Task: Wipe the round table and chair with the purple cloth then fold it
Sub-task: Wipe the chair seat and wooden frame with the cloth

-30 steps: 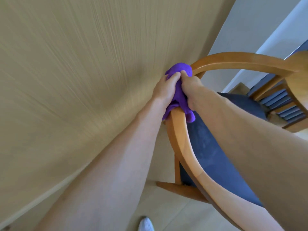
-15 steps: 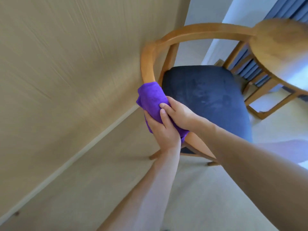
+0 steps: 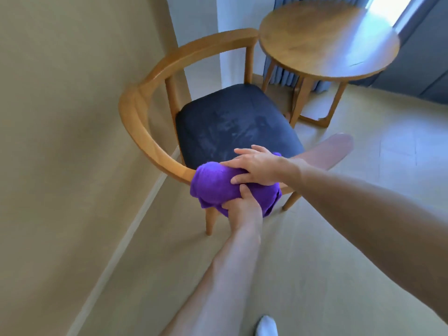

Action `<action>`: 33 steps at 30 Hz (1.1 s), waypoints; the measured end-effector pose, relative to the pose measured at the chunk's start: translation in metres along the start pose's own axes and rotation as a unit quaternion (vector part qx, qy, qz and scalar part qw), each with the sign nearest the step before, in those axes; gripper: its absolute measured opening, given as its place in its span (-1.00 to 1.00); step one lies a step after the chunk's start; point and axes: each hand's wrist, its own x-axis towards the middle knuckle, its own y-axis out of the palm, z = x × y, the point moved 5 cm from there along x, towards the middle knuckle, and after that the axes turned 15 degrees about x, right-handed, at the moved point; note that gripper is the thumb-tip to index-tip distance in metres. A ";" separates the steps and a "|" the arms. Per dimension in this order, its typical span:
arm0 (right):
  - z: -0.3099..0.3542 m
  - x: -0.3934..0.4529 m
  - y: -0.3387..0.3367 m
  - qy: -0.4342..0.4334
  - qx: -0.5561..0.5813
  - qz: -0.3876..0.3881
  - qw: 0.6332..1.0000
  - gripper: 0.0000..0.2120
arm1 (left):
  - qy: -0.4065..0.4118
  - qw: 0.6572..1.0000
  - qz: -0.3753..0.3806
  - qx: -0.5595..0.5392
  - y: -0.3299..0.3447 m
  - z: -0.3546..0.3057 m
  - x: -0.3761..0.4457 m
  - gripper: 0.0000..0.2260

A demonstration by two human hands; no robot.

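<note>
Where the cloth sits: the purple cloth (image 3: pixel 215 187) is bunched over the near end of the chair (image 3: pixel 135 117) armrest.
Left hand: the left hand (image 3: pixel 242 209) reaches up from below, fingers curled into the cloth, gripping it.
Right hand: the right hand (image 3: pixel 257 168) lies on top, fingers spread nearly flat, pressing the cloth.
Table: the round table (image 3: pixel 327 40) stands far right, beside the chair.

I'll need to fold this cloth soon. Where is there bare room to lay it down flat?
The round table top shows nothing on it. The dark seat of the chair is bare inside the curved rail. It is crowded at the near rail end, where the left hand and right hand hold the purple cloth.
</note>
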 end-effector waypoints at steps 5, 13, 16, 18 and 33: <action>-0.007 -0.017 0.002 0.013 0.050 -0.062 0.997 -0.47 | 0.378 0.865 -0.132 0.304 -0.063 -0.035 -0.009 -0.74; -0.025 -0.096 0.007 0.249 0.292 -0.598 0.704 -0.56 | 0.548 0.531 -0.099 0.638 -0.047 -0.074 0.024 -0.42; 0.015 -0.106 0.062 0.381 0.355 -0.674 0.524 -0.55 | 0.533 0.534 -0.062 0.654 -0.049 -0.085 0.037 -0.50; 0.047 -0.087 0.088 0.416 0.408 -0.655 0.481 -0.54 | 0.501 0.564 -0.020 0.656 -0.055 -0.093 0.048 -0.46; 0.069 -0.006 0.107 0.377 0.678 -0.614 0.148 -0.47 | 0.592 0.518 0.053 0.615 -0.038 -0.090 0.044 -0.41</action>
